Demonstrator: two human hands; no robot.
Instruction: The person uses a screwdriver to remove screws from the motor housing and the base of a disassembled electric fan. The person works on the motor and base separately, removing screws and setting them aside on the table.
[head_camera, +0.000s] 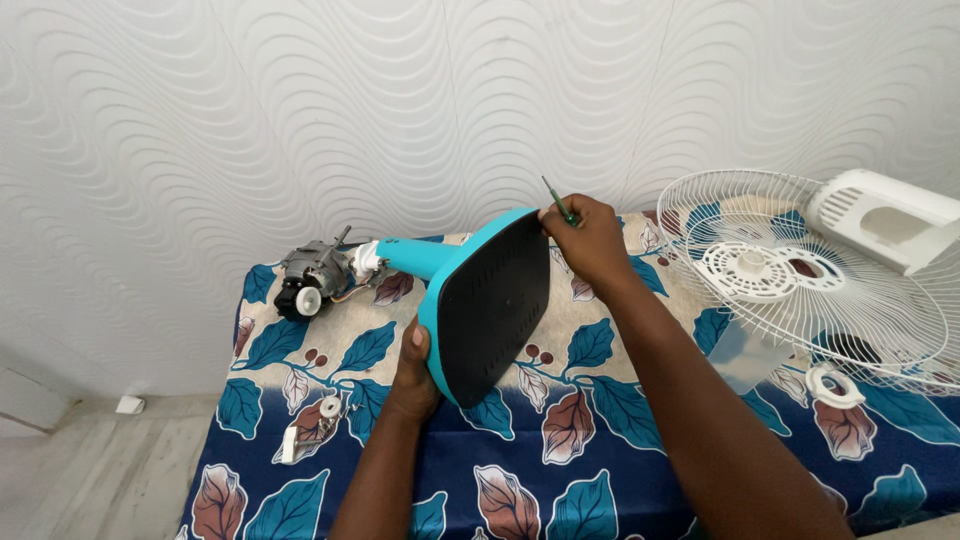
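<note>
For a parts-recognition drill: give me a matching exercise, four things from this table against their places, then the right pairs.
Things:
1. fan base
2. motor
3. wire grille
4. screwdriver

Places:
A. far left of the table, at the end of the teal neck
B. pinched in the right hand
C. tilted up on edge, steadied by the left hand, dark underside facing the camera
D. lying on the right side of the flowered cloth

Pairs: 1-C, 2-A, 3-D, 4-B
</note>
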